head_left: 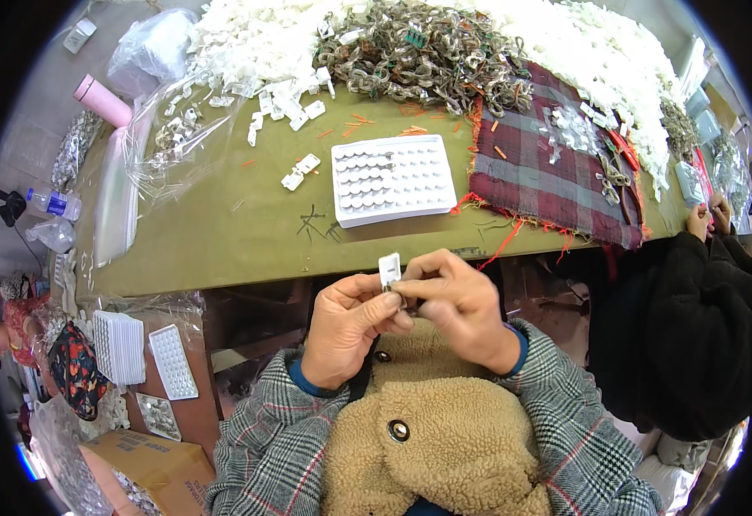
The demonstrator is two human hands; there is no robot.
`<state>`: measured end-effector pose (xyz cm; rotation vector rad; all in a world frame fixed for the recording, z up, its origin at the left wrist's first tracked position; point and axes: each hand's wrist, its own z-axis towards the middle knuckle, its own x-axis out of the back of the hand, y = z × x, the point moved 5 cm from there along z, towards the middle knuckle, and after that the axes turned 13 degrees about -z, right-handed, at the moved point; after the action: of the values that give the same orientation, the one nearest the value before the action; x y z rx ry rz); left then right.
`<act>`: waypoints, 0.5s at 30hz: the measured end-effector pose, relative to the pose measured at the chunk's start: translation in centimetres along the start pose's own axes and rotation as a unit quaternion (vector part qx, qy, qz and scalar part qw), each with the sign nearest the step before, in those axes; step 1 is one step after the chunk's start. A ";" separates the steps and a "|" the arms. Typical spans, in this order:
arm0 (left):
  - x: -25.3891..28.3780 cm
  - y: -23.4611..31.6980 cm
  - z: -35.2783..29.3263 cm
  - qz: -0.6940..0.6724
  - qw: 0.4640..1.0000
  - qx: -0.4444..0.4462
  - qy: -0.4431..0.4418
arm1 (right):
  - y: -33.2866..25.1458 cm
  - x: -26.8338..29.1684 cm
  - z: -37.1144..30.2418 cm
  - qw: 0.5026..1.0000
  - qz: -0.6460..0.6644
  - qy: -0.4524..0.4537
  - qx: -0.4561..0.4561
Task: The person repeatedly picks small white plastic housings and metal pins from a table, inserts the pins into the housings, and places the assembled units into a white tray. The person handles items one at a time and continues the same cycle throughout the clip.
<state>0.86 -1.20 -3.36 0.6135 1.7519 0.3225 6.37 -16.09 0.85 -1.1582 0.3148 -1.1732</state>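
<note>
Above my lap, just off the table's near edge, both hands meet around a small white plastic part. My left hand pinches its lower end between thumb and fingers, and the part stands up from that grip. Against it close the fingertips of my right hand; whatever they pinch is too small and too covered to name. Beyond my hands lies a white tray with rows of cells, its left half holding grey pieces. A couple of similar white parts lie left of the tray.
Across the green table rise a pile of dark links and heaps of white parts. A plaid cloth covers the right side. Stacked white trays stand lower left above a cardboard box. Another person works at right.
</note>
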 end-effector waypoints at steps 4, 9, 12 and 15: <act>-0.5 -0.8 -0.6 0.055 0.997 0.057 -0.017 | 1.5 -0.3 -0.7 0.960 0.171 0.024 -0.221; 0.0 -2.0 -0.7 0.037 0.994 0.097 -0.029 | 0.6 -0.4 -0.3 0.987 0.020 0.008 -0.159; 0.0 -2.4 -0.6 -0.073 0.988 0.126 -0.047 | -0.5 0.3 0.0 0.996 -0.059 -0.018 -0.069; -0.1 -2.6 -0.7 -0.175 0.974 0.134 -0.056 | -2.1 0.5 -0.1 0.997 -0.059 -0.013 0.052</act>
<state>-0.37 -3.32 -4.48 0.4887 1.7687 -0.1941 5.34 -16.43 2.69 -1.1117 0.1644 -1.2612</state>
